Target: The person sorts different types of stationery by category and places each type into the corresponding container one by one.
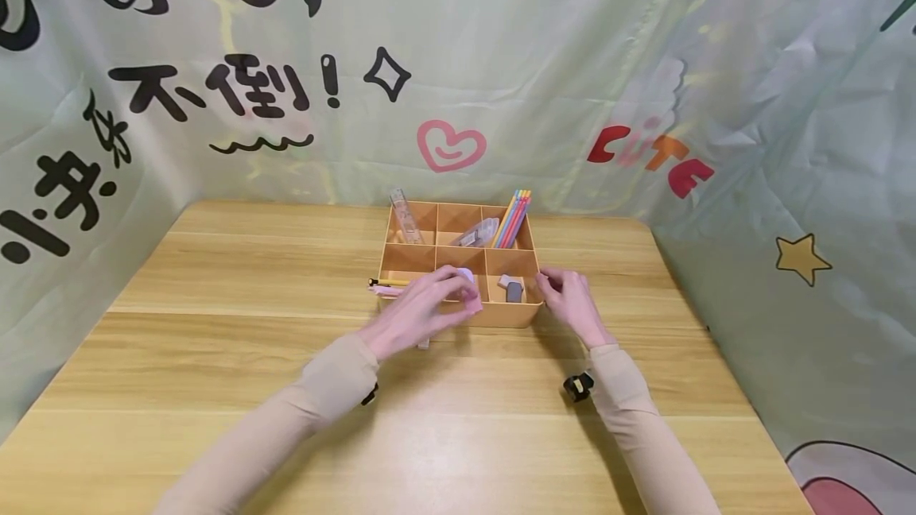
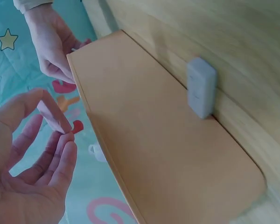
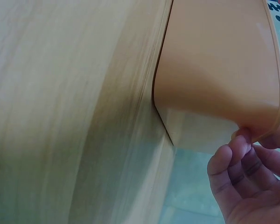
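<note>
An orange-tan desk organizer (image 1: 501, 315) with several compartments stands at the back of the table. Over its front middle compartment my left hand (image 1: 429, 302) pinches a small pink block (image 1: 475, 302), also seen as a pale pink block (image 2: 55, 115) between thumb and fingers in the left wrist view. My right hand (image 1: 572, 302) grips the organizer's right wall near the front corner, fingertips on its edge in the right wrist view. A grey-and-white eraser (image 1: 514, 291) lies in the front right compartment. A round lilac thing (image 1: 467, 274) shows partly behind my left hand.
Colored pencils (image 1: 511, 219) stand in the back right compartment, beside a clear plastic item (image 1: 479, 234). A clear strip-like item (image 1: 405, 217) leans at back left. Pencils (image 1: 389, 283) jut over the left wall. A small pale block (image 2: 202, 87) sits before the organizer.
</note>
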`<state>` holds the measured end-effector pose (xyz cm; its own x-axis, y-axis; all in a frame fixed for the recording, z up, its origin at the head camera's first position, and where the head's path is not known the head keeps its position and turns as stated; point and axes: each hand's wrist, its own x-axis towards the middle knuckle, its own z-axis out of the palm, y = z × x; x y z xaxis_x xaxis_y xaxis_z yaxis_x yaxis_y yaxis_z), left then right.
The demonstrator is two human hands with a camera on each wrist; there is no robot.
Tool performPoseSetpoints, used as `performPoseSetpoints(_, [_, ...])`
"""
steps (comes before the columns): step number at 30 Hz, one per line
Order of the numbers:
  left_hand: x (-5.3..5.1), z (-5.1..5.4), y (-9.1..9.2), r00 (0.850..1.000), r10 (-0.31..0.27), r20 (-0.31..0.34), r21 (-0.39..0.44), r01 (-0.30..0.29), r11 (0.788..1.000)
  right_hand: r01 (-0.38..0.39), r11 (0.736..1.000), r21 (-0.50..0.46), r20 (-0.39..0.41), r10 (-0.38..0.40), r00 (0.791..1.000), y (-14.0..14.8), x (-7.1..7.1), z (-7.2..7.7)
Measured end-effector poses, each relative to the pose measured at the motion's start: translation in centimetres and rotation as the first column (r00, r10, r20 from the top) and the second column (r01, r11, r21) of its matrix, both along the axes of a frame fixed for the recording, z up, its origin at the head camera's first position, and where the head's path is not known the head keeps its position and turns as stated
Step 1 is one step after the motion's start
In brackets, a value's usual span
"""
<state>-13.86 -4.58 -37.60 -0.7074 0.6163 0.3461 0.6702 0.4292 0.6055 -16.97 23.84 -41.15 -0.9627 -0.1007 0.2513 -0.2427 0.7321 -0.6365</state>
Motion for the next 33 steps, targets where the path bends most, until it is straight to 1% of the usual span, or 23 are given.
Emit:
performPoseSetpoints(2, [-0.3, 0.1, 0.6, 1.0, 0.002, 0.015, 0.011, -0.002, 1.0, -0.002, 1.0, -0.011, 0.009, 0.002, 1.0, 0.0, 0.0, 0.0])
performPoseSetpoints(3, [-0.5, 0.2, 0.9, 1.0, 0.005, 0.011, 0.012, -0.005, 1.0, -0.003, 1.0, -0.012, 0.011, 0.003, 1.0, 0.0, 0.0, 0.0])
performPoseSetpoints(8, [-1.5, 0.5, 2.7, 0.998, 0.041, -0.041, -0.015, -0.042, 0.999, 0.001, 1.0, -0.019, 0.023, -0.001, 1.0, 0.0, 0.0, 0.0])
performPoseSetpoints(10, [-2.1, 0.6, 3.4, 0.997, 0.063, -0.051, -0.024, -0.064, 0.998, 0.003, 1.0, -0.017, 0.023, -0.002, 1.0, 0.0, 0.0, 0.0])
performPoseSetpoints(12, [-2.6, 0.8, 3.9, 0.995, 0.088, -0.038, -0.01, -0.089, 0.996, 0.002, 1.0, -0.018, 0.02, -0.002, 1.0, 0.0, 0.0, 0.0])
performPoseSetpoints(15, [-2.8, 1.1, 4.0, 0.989, 0.138, -0.053, 0.021, -0.137, 0.99, -0.004, 1.0, -0.02, 0.015, 0.005, 1.0, 0.1, 0.0, 0.0])
performPoseSetpoints(18, [-2.3, 1.3, 3.1, 0.98, 0.182, -0.077, 0.051, -0.178, 0.983, -0.007, 1.0, -0.027, 0.016, 0.007, 1.0, 0.3, 0.0, 0.0])
performPoseSetpoints(21, [-1.2, 0.9, 1.6, 0.971, 0.219, -0.1, 0.055, -0.214, 0.975, -0.006, 0.999, -0.037, 0.019, 0.006, 1.0, 0.2, -0.1, 0.0])
performPoseSetpoints(24, [0.2, 0.2, -0.1, 0.959, 0.257, -0.122, 0.012, -0.257, 0.966, -0.003, 0.999, -0.04, 0.019, 0.003, 1.0, 0.1, -0.1, -0.1])
performPoseSetpoints(27, [1.3, -0.6, -1.4, 0.953, 0.267, -0.146, -0.039, -0.275, 0.961, -0.002, 1.0, -0.027, 0.014, 0.002, 1.0, 0.1, -0.1, 0.0])
performPoseSetpoints(31, [2.2, -1.9, -2.7, 0.945, 0.267, -0.19, -0.105, -0.29, 0.951, -0.004, 1.0, -0.022, 0.014, 0.004, 1.0, 0.1, -0.1, 0.0])
performPoseSetpoints(33, [2.4, -2.7, -3.2, 0.934, 0.288, -0.21, -0.153, -0.322, 0.934, -0.005, 1.0, -0.026, 0.014, 0.005, 1.0, 0.1, 0.0, 0.0])
